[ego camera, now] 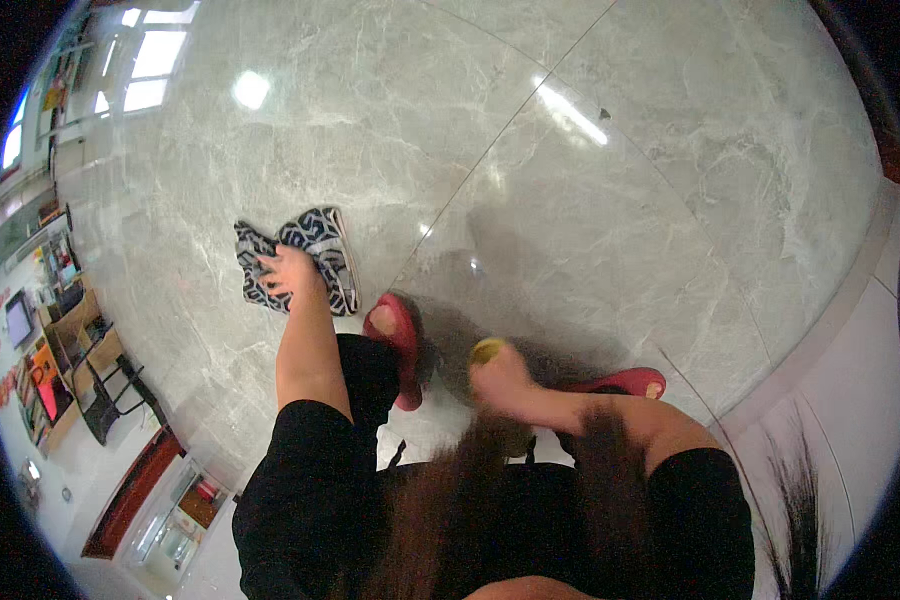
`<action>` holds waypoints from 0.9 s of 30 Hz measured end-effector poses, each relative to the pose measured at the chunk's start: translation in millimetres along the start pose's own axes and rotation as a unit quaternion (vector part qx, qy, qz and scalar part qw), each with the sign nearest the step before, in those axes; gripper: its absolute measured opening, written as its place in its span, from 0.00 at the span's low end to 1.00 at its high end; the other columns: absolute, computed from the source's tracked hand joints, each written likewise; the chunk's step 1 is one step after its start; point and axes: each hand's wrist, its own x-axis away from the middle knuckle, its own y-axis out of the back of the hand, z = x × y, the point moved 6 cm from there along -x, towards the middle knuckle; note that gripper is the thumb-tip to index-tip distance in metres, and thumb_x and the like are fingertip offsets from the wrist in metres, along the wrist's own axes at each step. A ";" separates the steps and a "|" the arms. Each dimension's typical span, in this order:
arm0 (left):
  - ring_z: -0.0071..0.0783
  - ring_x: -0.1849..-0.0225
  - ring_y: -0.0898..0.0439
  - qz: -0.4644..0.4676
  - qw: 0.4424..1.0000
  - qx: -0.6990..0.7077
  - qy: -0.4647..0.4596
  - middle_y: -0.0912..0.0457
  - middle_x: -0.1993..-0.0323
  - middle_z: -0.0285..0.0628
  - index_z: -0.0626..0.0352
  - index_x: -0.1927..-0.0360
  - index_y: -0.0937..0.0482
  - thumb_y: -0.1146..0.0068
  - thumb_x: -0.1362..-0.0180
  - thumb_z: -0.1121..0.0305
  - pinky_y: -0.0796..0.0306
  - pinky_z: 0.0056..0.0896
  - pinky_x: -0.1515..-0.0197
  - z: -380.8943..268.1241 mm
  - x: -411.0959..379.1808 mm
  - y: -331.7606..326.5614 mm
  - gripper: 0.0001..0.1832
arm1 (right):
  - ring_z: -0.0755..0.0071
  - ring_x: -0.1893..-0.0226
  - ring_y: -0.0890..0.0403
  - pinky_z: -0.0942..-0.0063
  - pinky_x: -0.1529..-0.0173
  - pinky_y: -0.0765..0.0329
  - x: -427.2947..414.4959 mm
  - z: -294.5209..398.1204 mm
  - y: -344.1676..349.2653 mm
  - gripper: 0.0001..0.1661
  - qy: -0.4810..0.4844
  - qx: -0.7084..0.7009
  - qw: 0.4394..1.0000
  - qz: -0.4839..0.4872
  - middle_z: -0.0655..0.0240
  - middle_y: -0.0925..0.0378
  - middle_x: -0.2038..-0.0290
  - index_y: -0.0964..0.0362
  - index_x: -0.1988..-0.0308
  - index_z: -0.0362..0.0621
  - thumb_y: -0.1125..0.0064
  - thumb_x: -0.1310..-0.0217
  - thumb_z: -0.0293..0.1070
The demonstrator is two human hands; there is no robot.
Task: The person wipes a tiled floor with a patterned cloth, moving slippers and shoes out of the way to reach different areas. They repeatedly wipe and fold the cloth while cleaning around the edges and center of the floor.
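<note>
My left hand (294,274) is at the left, its fingers spread over a black-and-white patterned fabric item (334,259) on the floor. The fabric is bunched in two parts and has a pale trimmed edge; whether it is a bag or a garment I cannot tell. My right hand (504,379) is closed around a yellow rounded object (489,350) in front of my body. Motion blur and my fingers hide most of that object. Red slippers are on my feet, the left slipper (405,345) close to the fabric and the right slipper (641,381) behind my right forearm.
Glossy grey marble-look floor tiles (450,135) reflect lights and windows. A small dark scrap (604,114) lies ahead. At far left are a black chair (101,405), shelving with boxes (75,322) and a red-brown wooden edge (131,491). Strands of hair hang across the lower view.
</note>
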 end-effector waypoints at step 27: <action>0.47 0.27 0.53 -0.065 0.555 -0.007 -0.829 0.47 0.27 0.32 0.26 0.30 0.44 0.54 0.40 0.47 0.59 0.76 0.35 -331.6 387.9 -33.8 0.32 | 0.51 0.67 0.22 0.61 0.52 0.33 95.3 -72.1 206.1 0.20 -0.063 -0.037 0.940 -0.335 0.56 0.21 0.68 0.25 0.62 0.39 0.31 0.49 0.42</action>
